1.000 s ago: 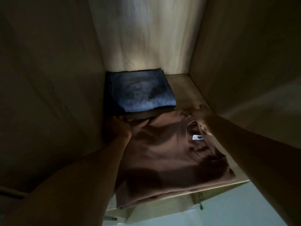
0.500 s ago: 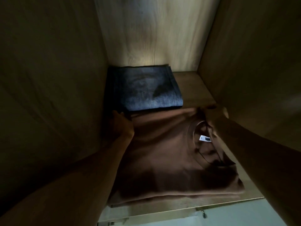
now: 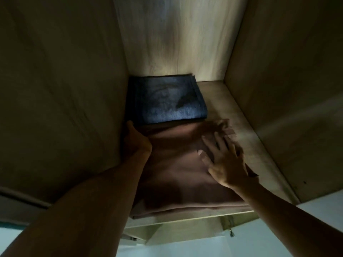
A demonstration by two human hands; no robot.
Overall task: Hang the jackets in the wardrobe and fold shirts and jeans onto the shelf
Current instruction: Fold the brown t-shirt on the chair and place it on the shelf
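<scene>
the inside of a wooden wardrobe [image 3: 55,89] was dim, its pale back panel [image 3: 176,38] catching a patch of light just above the shelf [image 3: 233,112]. at the back of that shelf, pushed toward the left wall, lay the folded jeans [image 3: 165,101], dark blue and squared off, with bare wood showing to their right. in front of them sat the folded brown shirt [image 3: 176,171], flat on the shelf and reaching right up to the near edge, its far edge touching or slipping slightly under the front of the jeans; the light was too poor to tell which. the left hand [image 3: 134,141] was at the shirt's far left corner, wedged between the cloth and the wardrobe's left wall, the thumb pointing up toward the jeans; its fingers were hidden in shadow, so whether the grip was clenched on the cloth or simply resting there could not be told. the right hand [image 3: 224,160] lay over the right half of the shirt with the fingers spread and straight, palm down, the grip released and nothing held; the fingertips were blurred. a small pale scrap [image 3: 231,131], perhaps the shirt's label, showed just beyond those fingertips. both forearms reached in from below, bare. under the shelf's front lip a metal fitting [image 3: 229,226] hung beside a light wall [image 3: 259,238].
</scene>
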